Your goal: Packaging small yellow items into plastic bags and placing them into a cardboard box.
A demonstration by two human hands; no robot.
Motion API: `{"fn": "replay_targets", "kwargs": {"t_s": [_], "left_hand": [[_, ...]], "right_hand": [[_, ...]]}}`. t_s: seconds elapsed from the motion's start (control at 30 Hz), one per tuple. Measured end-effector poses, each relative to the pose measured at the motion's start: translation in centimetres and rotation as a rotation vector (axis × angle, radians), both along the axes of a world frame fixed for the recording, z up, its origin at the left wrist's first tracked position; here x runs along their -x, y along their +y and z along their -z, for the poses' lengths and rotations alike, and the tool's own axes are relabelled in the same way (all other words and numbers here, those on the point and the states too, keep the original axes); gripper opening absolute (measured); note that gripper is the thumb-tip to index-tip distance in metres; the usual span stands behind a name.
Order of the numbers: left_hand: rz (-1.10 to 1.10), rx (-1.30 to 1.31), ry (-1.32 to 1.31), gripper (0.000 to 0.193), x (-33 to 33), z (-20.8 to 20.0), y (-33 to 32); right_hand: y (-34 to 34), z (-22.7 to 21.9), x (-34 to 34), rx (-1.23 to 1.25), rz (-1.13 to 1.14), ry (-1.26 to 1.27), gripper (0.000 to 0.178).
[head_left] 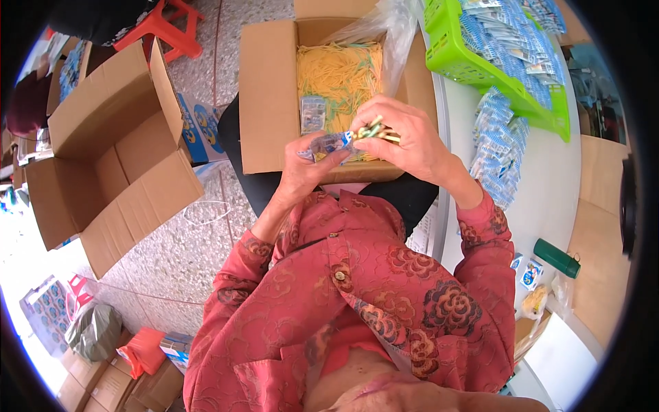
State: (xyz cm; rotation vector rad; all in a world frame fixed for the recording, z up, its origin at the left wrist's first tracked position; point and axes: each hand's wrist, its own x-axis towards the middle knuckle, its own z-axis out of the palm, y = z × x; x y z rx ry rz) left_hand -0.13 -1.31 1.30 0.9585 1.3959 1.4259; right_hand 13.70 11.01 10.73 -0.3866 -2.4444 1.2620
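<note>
My left hand (302, 167) is closed on a small clear-and-blue plastic packet (331, 145), just above the near edge of an open cardboard box (268, 103). Between the fingers of my right hand (410, 137) is a bunch of short yellow and green sticks (382, 132), their ends against the packet's upper edge. Whether any of them reach inside it, I cannot tell. Loose yellow sticks (336, 65) with some green ones fill the box below my hands. A few flat packets (313, 113) lie on them at the left side.
A bright green basket (494, 89) of blue-and-white packets stands on the white table at the right, with a heap of packets (500, 147) beside it. Nearer lies a dark green bottle (557, 258). To my left is an open carton (117, 158); a red stool (161, 31) stands behind it.
</note>
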Motion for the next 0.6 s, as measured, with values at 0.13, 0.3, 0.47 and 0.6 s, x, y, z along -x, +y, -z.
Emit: {"fn": "replay_targets", "kwargs": {"t_s": [0.13,0.3,0.47,0.6], "left_hand": [[0.003,-0.012,-0.026,0.01,0.0,-0.2,0.4],[-0.012,-0.023,-0.134,0.013,-0.4,-1.0,1.2],[-0.023,-0.085,-0.196,0.022,-0.7,-1.0,2.0],[-0.023,-0.09,-0.323,0.029,-0.8,-0.8,2.2]], "right_hand": [[0.4,-0.3,0.0,0.145,0.047,-0.115,0.014],[1.3,0.8,0.1,0.185,0.129,-0.043,0.015],[2.0,1.8,-0.1,-0.129,0.194,0.112,0.019],[2.2,2.2,-0.6,-0.047,0.168,0.135,0.022]]}}
